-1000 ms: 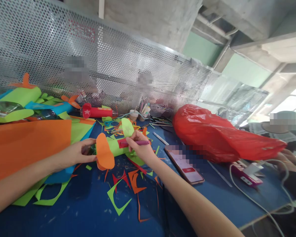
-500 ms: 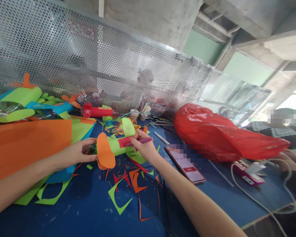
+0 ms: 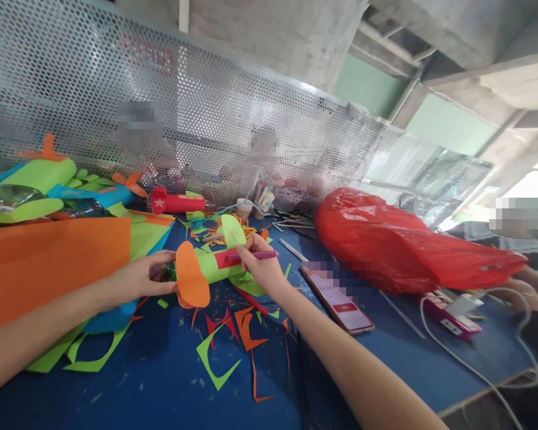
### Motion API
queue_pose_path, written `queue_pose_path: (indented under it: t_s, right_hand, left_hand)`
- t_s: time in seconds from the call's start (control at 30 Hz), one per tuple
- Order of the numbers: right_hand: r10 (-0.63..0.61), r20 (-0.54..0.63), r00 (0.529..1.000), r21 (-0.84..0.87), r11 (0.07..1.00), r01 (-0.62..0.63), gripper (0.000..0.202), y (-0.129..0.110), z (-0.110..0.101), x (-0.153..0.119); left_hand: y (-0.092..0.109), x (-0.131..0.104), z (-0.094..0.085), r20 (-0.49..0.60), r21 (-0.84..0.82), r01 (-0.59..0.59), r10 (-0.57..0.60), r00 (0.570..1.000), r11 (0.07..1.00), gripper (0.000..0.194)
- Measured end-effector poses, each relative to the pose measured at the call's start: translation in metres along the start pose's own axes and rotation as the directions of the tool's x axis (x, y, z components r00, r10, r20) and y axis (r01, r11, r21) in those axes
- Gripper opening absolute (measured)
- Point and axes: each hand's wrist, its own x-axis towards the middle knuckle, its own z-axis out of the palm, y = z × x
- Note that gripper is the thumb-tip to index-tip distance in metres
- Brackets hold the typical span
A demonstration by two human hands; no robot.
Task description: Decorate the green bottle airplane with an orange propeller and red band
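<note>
My left hand [image 3: 155, 275] is curled round the neck end of a paper-wrapped bottle [image 3: 210, 267], thumb and fingers bent in a C with the dark green neck between them. The bottle lies on its side in front of me, low over the blue table [image 3: 170, 382], with orange wings [image 3: 192, 276] just beside my fingers and a green fin [image 3: 234, 232] standing up at the far end. My right hand [image 3: 262, 269] is closed in a writing grip on a purple pen [image 3: 264, 255], its front end at the red patch [image 3: 226, 258] on the green wrap; any stroke there is too small for me to read.

For writing, there's little I can make out. The phone [image 3: 338, 298] near my right forearm has a lit screen with a red block — its characters are too blurred to read, and part is pixelated. Red lettering [image 3: 147, 55] shows on or through the perforated screen [image 3: 233, 101], also illegible. The red bottle [image 3: 183, 203] behind carries a pale star [image 3: 159, 203] on its end piece. I can't see a brand on the red plastic bag [image 3: 381, 245].
</note>
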Motion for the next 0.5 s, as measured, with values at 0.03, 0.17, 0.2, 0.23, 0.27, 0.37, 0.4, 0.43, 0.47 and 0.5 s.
queue_pose_path:
  t_s: [0.03,0.17,0.2,0.23,0.27,0.37,0.4,0.43,0.47,0.5]
  right_hand:
    - [-0.006,0.001,1.0,-0.006,1.0,0.006,0.022,0.001,0.001,0.0]
    - [-0.02,0.007,1.0,-0.03,0.999,0.02,0.023,0.002,0.004,-0.002]
    - [-0.016,0.016,1.0,-0.027,0.999,0.016,0.024,0.001,0.005,-0.003]
    - [-0.009,0.024,1.0,-0.018,1.0,0.01,0.025,0.0,0.005,-0.003]
    - [-0.001,0.027,1.0,0.0,1.0,0.001,0.025,-0.001,0.005,-0.003]
    - [0.011,-0.015,1.0,0.071,0.997,-0.009,0.025,-0.003,-0.001,-0.002]
    - [0.01,-0.041,0.999,0.083,0.997,-0.007,0.025,-0.004,-0.004,-0.001]
    - [0.01,-0.063,0.998,0.087,0.996,-0.004,0.024,-0.004,-0.007,0.001]
    - [0.009,-0.079,0.997,0.087,0.996,-0.002,0.024,-0.004,-0.01,0.002]
    - [0.012,-0.088,0.996,0.082,0.997,-0.005,0.024,-0.004,-0.013,0.003]
  left_hand:
    - [0.0,0.0,0.0,0.005,0.0,-0.003,0.003,1.0,1.0,0.059]
    - [-0.001,0.0,0.0,0.006,0.002,-0.014,0.014,1.0,1.0,0.055]
    - [-0.001,0.0,0.0,0.006,-0.002,-0.018,0.018,1.0,1.0,0.056]
    - [-0.001,0.0,0.0,0.006,-0.006,-0.022,0.022,1.0,1.0,0.056]
    - [-0.002,0.001,0.0,0.007,-0.012,-0.027,0.027,1.0,1.0,0.056]
    - [-0.002,0.0,0.001,0.006,-0.007,-0.032,0.032,0.999,0.999,0.055]
    - [-0.002,0.0,0.0,-0.002,0.006,-0.031,0.031,1.0,1.0,0.055]
    - [-0.003,0.0,0.0,-0.011,0.02,-0.028,0.028,1.0,0.999,0.056]
    - [-0.003,0.0,0.0,-0.017,0.033,-0.024,0.025,1.0,0.999,0.056]
    - [-0.003,0.0,-0.001,-0.019,0.04,-0.021,0.022,1.0,0.999,0.056]
